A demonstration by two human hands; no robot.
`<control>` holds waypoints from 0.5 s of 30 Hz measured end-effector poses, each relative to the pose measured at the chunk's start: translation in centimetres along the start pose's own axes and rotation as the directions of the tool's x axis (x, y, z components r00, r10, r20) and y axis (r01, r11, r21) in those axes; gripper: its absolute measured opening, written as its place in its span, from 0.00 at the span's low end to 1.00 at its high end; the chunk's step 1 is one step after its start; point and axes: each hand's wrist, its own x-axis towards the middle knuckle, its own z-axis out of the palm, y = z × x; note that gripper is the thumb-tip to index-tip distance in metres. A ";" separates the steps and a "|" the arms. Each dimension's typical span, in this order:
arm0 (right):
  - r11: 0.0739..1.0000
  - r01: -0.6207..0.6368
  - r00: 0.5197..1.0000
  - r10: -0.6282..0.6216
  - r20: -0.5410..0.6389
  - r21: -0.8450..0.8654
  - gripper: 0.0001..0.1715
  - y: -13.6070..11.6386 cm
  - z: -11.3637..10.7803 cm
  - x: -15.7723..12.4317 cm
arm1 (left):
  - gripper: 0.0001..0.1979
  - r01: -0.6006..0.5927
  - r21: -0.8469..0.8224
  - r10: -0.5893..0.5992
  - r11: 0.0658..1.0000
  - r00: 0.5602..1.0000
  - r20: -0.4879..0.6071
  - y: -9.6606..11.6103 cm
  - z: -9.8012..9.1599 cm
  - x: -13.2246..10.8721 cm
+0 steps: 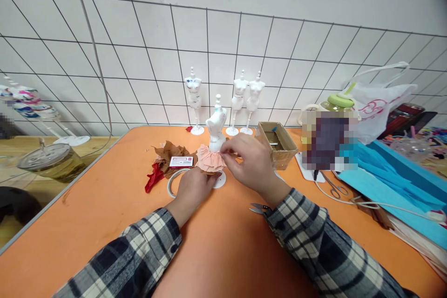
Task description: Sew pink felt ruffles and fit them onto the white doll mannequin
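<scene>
A small white mannequin (216,123) stands upright on a round white base and wears a ruffled peach crepe-paper skirt (210,158). My left hand (195,189) is curled at the skirt's lower edge around the stand, its fingertips partly hidden beneath the ruffles. At the right side of the waist, my right hand (250,160) pinches the skirt's top edge between thumb and forefinger. Left of the skirt, a small white and red box (181,162) rests on crumpled brown paper (171,150). A roll of tape (170,186) lies partly behind my left hand.
Red paper (154,178) lies on the orange table (223,251). Several white mannequins (194,95) stand by the tiled wall. To the right are a cardboard box (284,153), thread snips (259,208), scissors (337,190), a blurred phone (326,144) and blue sheets (377,186).
</scene>
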 end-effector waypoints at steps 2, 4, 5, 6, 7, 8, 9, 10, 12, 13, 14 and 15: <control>0.978 0.175 0.984 -0.176 0.002 -0.109 0.09 0.2 0.2 -0.5 | 0.17 -0.004 0.002 0.004 1.000 1.000 0.002 0.0 0.0 0.0; 0.951 0.267 0.963 -0.268 0.018 -0.157 0.10 0.4 0.3 -0.8 | 0.16 -0.011 -0.002 0.011 1.000 1.000 -0.001 -0.1 0.0 0.0; 0.944 0.283 0.959 -0.283 0.024 -0.170 0.10 0.4 0.4 -0.9 | 0.16 -0.016 -0.003 0.016 1.000 1.000 -0.002 -0.1 0.0 0.0; 0.942 0.281 0.959 -0.282 0.025 -0.183 0.10 0.4 0.4 -1.0 | 0.16 -0.024 -0.003 0.024 1.000 1.000 -0.004 -0.1 0.0 0.0; 0.944 0.266 0.963 -0.268 0.020 -0.197 0.10 0.3 0.4 -1.0 | 0.15 -0.035 0.000 0.035 0.999 0.999 -0.007 -0.1 0.0 -0.1; 0.946 0.247 0.968 -0.250 0.013 -0.210 0.10 0.2 0.4 -0.9 | 0.15 -0.044 0.004 0.044 0.999 0.999 -0.012 -0.1 0.0 -0.1; 0.947 0.231 0.972 -0.235 0.007 -0.222 0.10 0.1 0.4 -0.9 | 0.15 -0.051 0.010 0.051 0.999 0.999 -0.017 -0.1 -0.1 -0.1; 0.948 0.219 0.975 -0.223 0.007 -0.230 0.11 -0.1 0.3 -0.8 | 0.16 -0.056 0.018 0.057 0.998 0.998 -0.018 0.0 -0.2 -0.1; 0.947 0.212 0.976 -0.216 0.011 -0.242 0.12 -0.2 0.3 -0.7 | 0.15 -0.043 0.043 0.043 0.998 0.999 0.000 0.1 -0.3 -0.1; 0.945 0.211 0.976 -0.216 0.011 -0.249 0.12 -0.2 0.4 -0.7 | 0.15 -0.028 0.062 0.027 0.998 0.999 0.018 0.1 -0.3 -0.1; 0.944 0.208 0.977 -0.213 0.008 -0.256 0.12 -0.1 0.4 -0.7 | 0.16 -0.013 0.084 0.010 0.996 0.999 0.039 0.2 -0.3 -0.1; 0.943 0.204 0.978 -0.210 0.003 -0.263 0.12 -0.1 0.5 -0.7 | 0.17 -0.001 0.106 -0.005 0.994 0.998 0.059 0.2 -0.3 -0.1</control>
